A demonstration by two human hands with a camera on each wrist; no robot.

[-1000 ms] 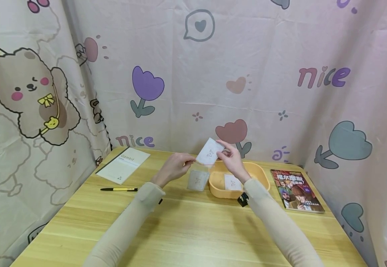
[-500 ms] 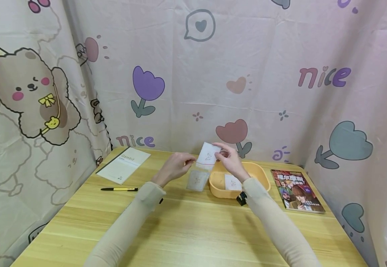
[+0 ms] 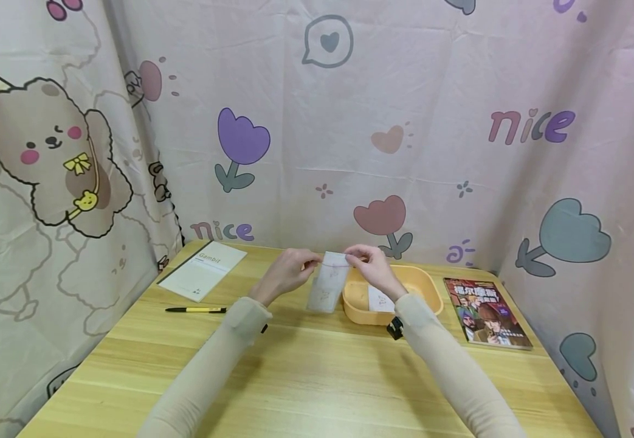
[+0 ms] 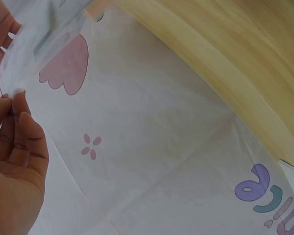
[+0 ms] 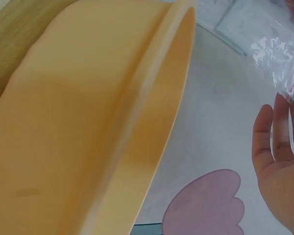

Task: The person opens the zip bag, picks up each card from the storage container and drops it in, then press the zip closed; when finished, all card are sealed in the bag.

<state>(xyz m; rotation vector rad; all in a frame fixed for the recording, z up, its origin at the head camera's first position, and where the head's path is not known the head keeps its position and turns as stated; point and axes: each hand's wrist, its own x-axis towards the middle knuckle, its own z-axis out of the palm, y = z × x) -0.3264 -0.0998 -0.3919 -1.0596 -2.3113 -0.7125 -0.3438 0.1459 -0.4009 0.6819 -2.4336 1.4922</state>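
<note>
In the head view, a clear zip bag (image 3: 320, 305) with a red line near its mouth hangs between the two hands. My left hand (image 3: 290, 274) pinches the left edge at the red line; its curled fingers (image 4: 37, 136) also show in the left wrist view. My right hand (image 3: 374, 266) pinches the upper right corner of a white packet (image 3: 335, 259) with a small drawing, which overlaps the bag's mouth. A second drawing shows lower down; whether it is inside the bag or behind it, I cannot tell. Shiny plastic (image 5: 277, 51) shows beside the right fingers in the right wrist view.
An orange-yellow basin (image 3: 431, 292) stands under my right hand, with a white packet (image 3: 379, 300) in it. A notebook (image 3: 203, 272) and a yellow-black pen (image 3: 196, 310) lie at the left. A comic-style book (image 3: 486, 313) lies at the right; a printed curtain hangs behind.
My right hand has lowered the white packet and turned it more upright, so its drawing now lies below the red line. My left hand stays nearly still.
</note>
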